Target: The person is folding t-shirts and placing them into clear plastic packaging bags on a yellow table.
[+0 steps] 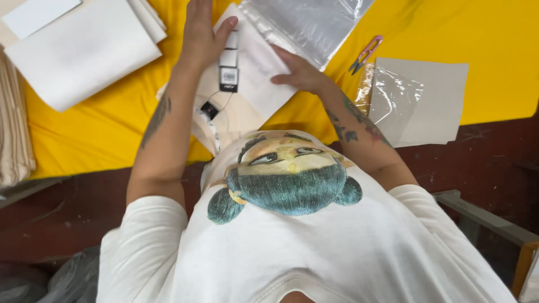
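White folded cloth (252, 73) (tags attached) lay on the yellow bench (449, 33); left hand (203, 33) pressed flat and open upon it, right hand (297, 70) gripping its edge beside clear bags (309, 19).

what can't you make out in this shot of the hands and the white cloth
- Left hand, head view: fingertips cut off by the top edge.
- Right hand: fingertips hidden under the plastic bag, so its grip is unclear.
- Cloth: its full shape is covered by both hands and the bag.
- Tags: print too small to read.
- Snips: blades too small to tell open or closed.
- Stack: cut off by the left edge.
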